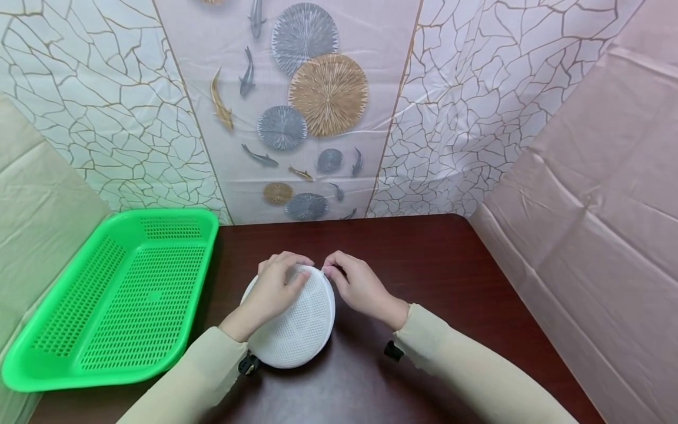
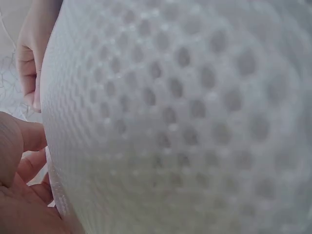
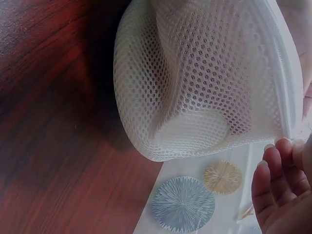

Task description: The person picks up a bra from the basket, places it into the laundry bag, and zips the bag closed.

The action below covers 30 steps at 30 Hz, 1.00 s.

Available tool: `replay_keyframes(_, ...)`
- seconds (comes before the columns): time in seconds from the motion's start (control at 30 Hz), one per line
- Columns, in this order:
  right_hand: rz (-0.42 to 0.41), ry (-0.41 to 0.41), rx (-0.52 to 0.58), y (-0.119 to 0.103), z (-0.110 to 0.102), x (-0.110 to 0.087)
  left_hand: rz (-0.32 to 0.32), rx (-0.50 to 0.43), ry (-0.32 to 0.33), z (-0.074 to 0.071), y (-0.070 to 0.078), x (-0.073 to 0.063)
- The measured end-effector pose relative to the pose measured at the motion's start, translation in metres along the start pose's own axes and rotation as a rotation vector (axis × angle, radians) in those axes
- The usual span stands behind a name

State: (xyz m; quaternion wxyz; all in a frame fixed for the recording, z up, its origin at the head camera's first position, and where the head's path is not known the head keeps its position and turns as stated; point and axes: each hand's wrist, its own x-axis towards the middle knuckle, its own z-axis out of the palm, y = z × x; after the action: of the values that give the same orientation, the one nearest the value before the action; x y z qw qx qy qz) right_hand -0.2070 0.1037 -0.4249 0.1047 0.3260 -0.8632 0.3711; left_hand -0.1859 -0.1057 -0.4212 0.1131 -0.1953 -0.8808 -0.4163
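Observation:
A round white mesh laundry bag stands tilted on the table in front of me. My left hand grips its upper left part, the thumb on the near mesh face and the fingers over the far rim. At the bag's upper right edge, my right hand pinches the rim between thumb and forefinger. A white zipper runs along that rim in the right wrist view, down to the pinching fingertips. The fingertips cover whatever small part lies between them. Mesh fills most of the left wrist view.
A green plastic basket with slotted walls stands to the left on the dark wooden table. Patterned cloth hangs behind the table, and plain pinkish cloth lines the right side.

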Motion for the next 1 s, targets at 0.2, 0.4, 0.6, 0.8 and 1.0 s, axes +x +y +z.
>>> replay_keyframes(0.2,0.002,-0.024,0.015,-0.004,-0.001,0.000,-0.011,0.010,0.017,0.003,-0.005,0.000)
replay_keyframes(0.4,-0.004,-0.036,0.021,-0.005,-0.002,-0.002,-0.043,0.026,0.039,0.002,-0.009,0.000)
replay_keyframes(0.6,-0.012,-0.040,0.014,-0.002,-0.001,-0.002,-0.057,0.031,0.053,0.002,-0.010,0.000)
replay_keyframes(0.8,-0.011,-0.043,0.020,-0.002,-0.001,-0.003,-0.069,0.022,0.054,0.003,-0.011,0.000)
replay_keyframes(1.0,-0.014,-0.039,0.024,-0.001,-0.001,-0.004,-0.073,0.015,0.054,0.003,-0.011,0.000)
